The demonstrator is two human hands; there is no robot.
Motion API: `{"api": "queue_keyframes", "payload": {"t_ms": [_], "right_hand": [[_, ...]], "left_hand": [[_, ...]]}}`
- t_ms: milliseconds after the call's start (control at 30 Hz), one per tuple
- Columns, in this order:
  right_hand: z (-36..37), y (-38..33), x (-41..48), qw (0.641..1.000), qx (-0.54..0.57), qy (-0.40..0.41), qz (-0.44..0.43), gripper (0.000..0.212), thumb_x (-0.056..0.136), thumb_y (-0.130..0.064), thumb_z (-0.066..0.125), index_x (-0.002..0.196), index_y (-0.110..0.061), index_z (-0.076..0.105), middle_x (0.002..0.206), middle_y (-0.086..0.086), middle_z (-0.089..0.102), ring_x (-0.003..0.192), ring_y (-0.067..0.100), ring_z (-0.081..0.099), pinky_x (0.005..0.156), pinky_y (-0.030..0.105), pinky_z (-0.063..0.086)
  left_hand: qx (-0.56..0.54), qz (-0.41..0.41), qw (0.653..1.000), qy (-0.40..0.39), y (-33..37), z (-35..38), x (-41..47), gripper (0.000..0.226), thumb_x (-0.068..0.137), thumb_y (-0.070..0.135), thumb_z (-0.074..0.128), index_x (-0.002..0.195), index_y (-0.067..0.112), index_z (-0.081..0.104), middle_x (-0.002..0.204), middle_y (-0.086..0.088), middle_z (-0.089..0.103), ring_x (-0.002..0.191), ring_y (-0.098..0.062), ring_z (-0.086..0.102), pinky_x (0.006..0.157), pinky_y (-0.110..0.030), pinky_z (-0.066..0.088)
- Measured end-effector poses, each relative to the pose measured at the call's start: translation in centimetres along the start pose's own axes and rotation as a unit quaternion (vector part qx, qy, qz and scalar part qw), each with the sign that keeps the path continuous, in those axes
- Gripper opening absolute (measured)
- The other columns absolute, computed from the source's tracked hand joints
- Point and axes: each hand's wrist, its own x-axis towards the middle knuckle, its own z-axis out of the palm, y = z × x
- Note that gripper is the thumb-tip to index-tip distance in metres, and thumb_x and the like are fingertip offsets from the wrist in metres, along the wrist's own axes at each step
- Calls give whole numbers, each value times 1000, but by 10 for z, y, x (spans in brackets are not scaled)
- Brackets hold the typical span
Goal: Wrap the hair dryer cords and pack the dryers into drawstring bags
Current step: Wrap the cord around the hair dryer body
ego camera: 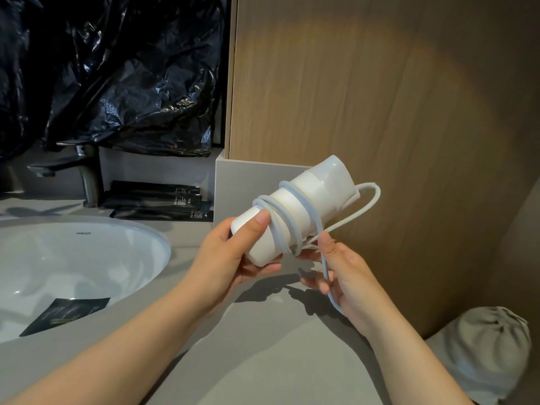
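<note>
The white hair dryer point(306, 200) is held in the air above the grey table point(263, 346), tilted with its wide end up and to the right. Several turns of its pale cord point(377, 194) already lie round the barrel. The rest swings out in a loose loop to the right and comes back down.

The left hand point(230, 258) has a full grip on the lower end of the dryer, thumb on top and fingers curled beneath. The right hand point(344, 276) grips the free cord just below the barrel. Its fingers are curled round the cord, which runs on through the palm. The plug is not in view.

The step in hand looks like the cord wrap, partly done. The next move probably calls for the right hand to carry the slack over the barrel while the left holds it steady, with enough tension that the earlier turns do not slip.

A grey drawstring bag point(491, 346) sits near the lower right, apparently already filled. To the left are a white sink point(87, 258) with a dark packet in it, a dark faucet point(87, 173) and black sachets point(163, 200).
</note>
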Motion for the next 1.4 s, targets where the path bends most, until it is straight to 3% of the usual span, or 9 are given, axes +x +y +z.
{"api": "queue_keyframes", "payload": {"t_ms": [233, 300, 400, 533, 600, 767, 867, 1100, 1400], "right_hand": [[-1, 1, 0, 999, -38, -9, -29, 61, 71, -53, 56, 122, -20, 55, 57, -15, 61, 42, 12, 41, 68, 24, 58], [-2, -1, -1, 999, -22, -19, -28, 56, 71, -51, 57, 119, -23, 56, 64, -15, 64, 42, 11, 41, 69, 23, 57], [-2, -1, -1, 999, 3, -26, -33, 51, 71, -47, 60, 116, -25, 57, 96, -8, 68, 43, 10, 43, 70, 25, 58], [-3, -2, -2, 999, -17, 15, -47, 49, 67, -47, 61, 108, -21, 62, 74, -14, 69, 48, 10, 50, 62, 19, 55], [-4, -2, -2, 998, -20, 35, -54, 45, 65, -48, 61, 101, -22, 64, 81, -11, 71, 61, 10, 60, 57, 14, 52], [-7, 1, 0, 992, -67, 75, -80, 36, 70, -51, 59, 86, -19, 67, 57, -11, 64, 65, 13, 61, 51, 10, 49], [-7, 1, 1, 990, -86, 64, -88, 35, 70, -52, 58, 87, -21, 66, 57, -15, 64, 62, 12, 62, 51, 11, 49], [-15, 4, -1, 983, -125, 35, -126, 20, 87, -32, 60, 101, -20, 68, 67, -13, 68, 55, 10, 65, 54, 12, 49], [-15, 9, -2, 976, -162, 39, -140, 29, 78, -41, 68, 106, -32, 65, 84, -14, 72, 51, 13, 59, 51, 21, 52]], "left_hand": [[1, -34, 999, -16, 2, 0, 0, 51, 77, 54, 58, 113, 20, 68, 106, -12, 73, 93, -30, 72, 67, -30, 60], [-11, -43, 999, -13, 4, 0, 0, 50, 76, 53, 60, 112, 20, 69, 109, -15, 71, 95, -34, 71, 65, -29, 60], [-38, -63, 997, -13, 5, -1, 1, 54, 74, 55, 62, 114, 19, 68, 111, -18, 70, 95, -39, 70, 61, -28, 60], [-31, -77, 996, -34, 4, -2, 2, 54, 75, 57, 61, 113, 20, 68, 110, -16, 71, 92, -39, 71, 62, -29, 60], [-8, -74, 996, -48, 5, -2, 1, 51, 77, 55, 64, 112, 19, 67, 109, -16, 71, 93, -37, 71, 66, -31, 61], [166, 56, 984, 27, -2, 3, 0, 56, 64, 29, 87, 110, 18, 56, 100, -2, 63, 81, -16, 70, 63, -34, 61], [185, 74, 979, 39, -4, 2, 0, 57, 61, 28, 86, 110, 19, 58, 99, 1, 61, 83, -14, 68, 63, -34, 61], [27, -11, 999, 46, 2, -5, 1, 61, 67, 45, 72, 112, 6, 60, 105, -24, 67, 84, -38, 70, 60, -29, 59], [-31, -77, 996, 44, 3, -9, 4, 48, 71, 52, 67, 102, 16, 70, 94, -16, 71, 76, -34, 72, 55, -26, 59]]}}
